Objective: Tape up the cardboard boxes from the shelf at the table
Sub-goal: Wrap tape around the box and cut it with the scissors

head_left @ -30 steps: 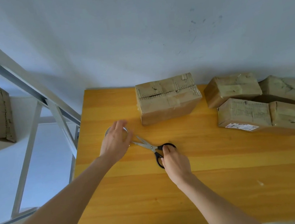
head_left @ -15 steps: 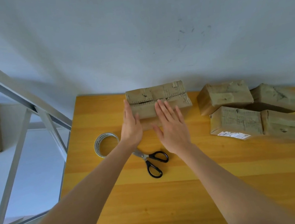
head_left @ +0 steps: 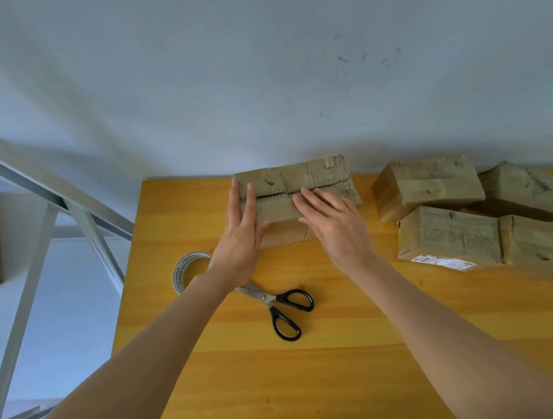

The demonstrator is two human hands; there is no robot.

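On the box (head_left: 313, 177) lie left hand (head_left: 241, 244) and right hand (head_left: 336, 230), fingers straight and flat, gripping nothing — left wrist hides the scissors (head_left: 284, 306) tips (tape (head_left: 181, 275) partly).

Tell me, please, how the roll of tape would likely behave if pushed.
The roll of tape lies flat on the table, so it would probably slide rather than roll. Its hollow ring suggests it is light to lift.

The tape roll (head_left: 179, 274) core seemingly reads "MADE IN CHINA".
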